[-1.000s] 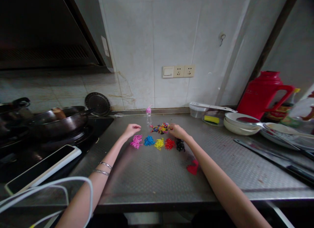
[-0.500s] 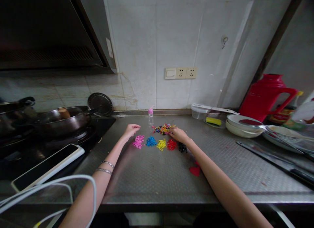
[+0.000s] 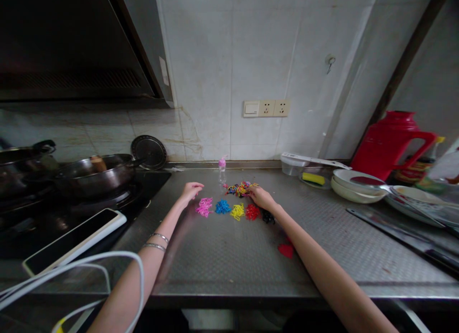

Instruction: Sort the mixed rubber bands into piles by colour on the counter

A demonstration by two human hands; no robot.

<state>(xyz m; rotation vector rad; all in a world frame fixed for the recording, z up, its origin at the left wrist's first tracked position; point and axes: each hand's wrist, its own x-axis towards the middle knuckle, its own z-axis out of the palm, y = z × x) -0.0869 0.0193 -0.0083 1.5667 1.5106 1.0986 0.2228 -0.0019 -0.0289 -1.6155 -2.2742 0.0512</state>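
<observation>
Steel surface (image 3: 229, 261) under tiled wall (image 3: 258, 51). Mixed band pile (image 3: 239, 188) at the back: right hand (image 3: 261, 197) touches its right edge, fingers bent into it, can't tell if gripping a band. Left hand (image 3: 191, 190) left of the pile, fingers loosely curled, contents can't tell. Colour-sorted piles (image 3: 237, 211) just in front of the pile, wok (image 3: 93, 173) far left, red thermos (image 3: 389, 142) far right

- No legible text, brand or number anywhere in frame.
- Right edge, behind the red thermos (image 3: 389, 144): jar label (image 3: 412, 169), red and yellow, too blurred to read.
- Upper left of centre: pale wall sticker (image 3: 164, 71), too small to read.
</observation>
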